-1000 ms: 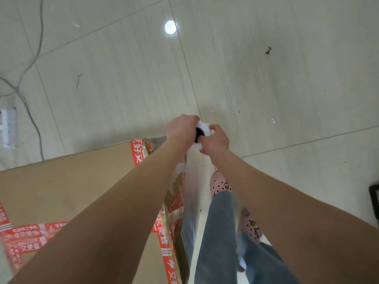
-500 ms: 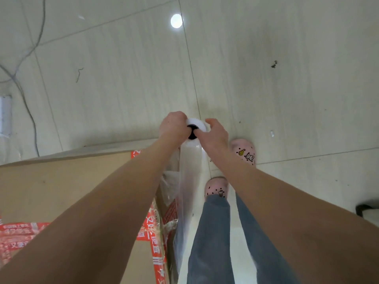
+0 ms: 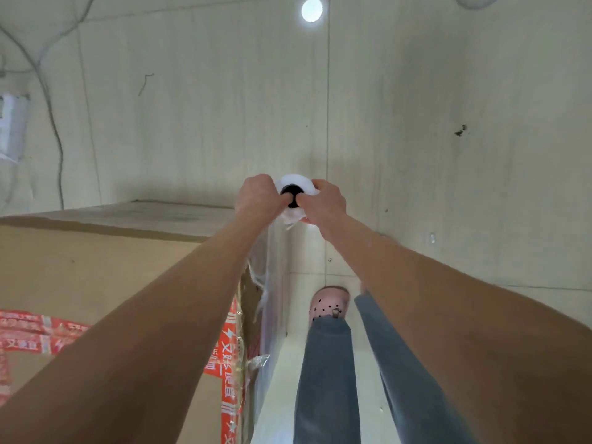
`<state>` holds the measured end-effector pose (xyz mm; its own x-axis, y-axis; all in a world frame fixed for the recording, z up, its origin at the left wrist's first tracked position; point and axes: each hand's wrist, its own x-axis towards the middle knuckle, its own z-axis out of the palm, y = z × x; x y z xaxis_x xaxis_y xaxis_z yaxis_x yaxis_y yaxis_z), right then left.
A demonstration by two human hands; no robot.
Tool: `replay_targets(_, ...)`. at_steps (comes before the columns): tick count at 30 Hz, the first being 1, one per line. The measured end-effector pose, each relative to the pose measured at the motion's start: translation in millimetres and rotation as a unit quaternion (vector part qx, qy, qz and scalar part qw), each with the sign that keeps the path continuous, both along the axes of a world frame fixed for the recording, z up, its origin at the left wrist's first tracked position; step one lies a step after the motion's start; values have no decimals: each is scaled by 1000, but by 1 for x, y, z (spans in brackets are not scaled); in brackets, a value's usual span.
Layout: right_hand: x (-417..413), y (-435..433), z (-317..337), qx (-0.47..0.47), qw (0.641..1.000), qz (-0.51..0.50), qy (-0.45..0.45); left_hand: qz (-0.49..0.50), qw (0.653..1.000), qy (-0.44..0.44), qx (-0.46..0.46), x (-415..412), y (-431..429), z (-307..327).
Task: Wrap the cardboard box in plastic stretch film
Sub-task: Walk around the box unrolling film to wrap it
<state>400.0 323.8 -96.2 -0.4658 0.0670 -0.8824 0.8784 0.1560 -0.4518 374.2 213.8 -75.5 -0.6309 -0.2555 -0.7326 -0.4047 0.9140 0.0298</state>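
both arms are out in front of you. your left hand and right hand meet on the stretch film roll, which stands upright, so you look straight down on its white end. the left grip is clenched on the roll's nine o'clock side and the right grip is clamped on its three o'clock side. a digit from each hand hooks into the black core hole.

from the roll a clear film sheet drops toward six o'clock, stretched and wrinkled, and lies along the right side of the cardboard box. the box fills the view from seven to nine o'clock of your hands, plain brown top facing up, with its far corner just below your left hand. red printed tape runs down the box's right corner beneath the film. more red tape strips cross the top at eight o'clock, by the frame's left edge.

at five o'clock from the roll, your legs in blue jeans stand just beside the box. one pink clog with dark holes is planted on the pale tiled floor. a round light reflection shines on the tiles at twelve o'clock, a thin cable loops across them at ten o'clock, and a small dark speck lies at two o'clock.
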Motion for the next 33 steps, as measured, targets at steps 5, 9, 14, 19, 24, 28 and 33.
replay_targets(5,-4,-19,2,-14,999,-8,-38,-37,999,2,-13,-17,-6,5)
replay_targets(9,-4,-19,7,-99,983,-88,-125,-61,998,-26,-16,-20,-11,8)
replay_targets(14,-19,-20,11,-69,988,-38,-132,-102,994,-43,20,-23,-16,9)
replay_targets(19,-21,-27,3,-24,991,0,-129,-168,985,-32,16,-31,-13,6)
replay_targets(24,-30,-33,2,56,993,66,-77,-187,982,-31,-2,-46,-19,5)
replay_targets(28,-53,-41,7,88,989,112,-48,-90,995,-29,27,-54,-35,6)
replay_targets(33,-70,-53,6,77,988,133,-5,10,998,-9,54,-60,-54,2)
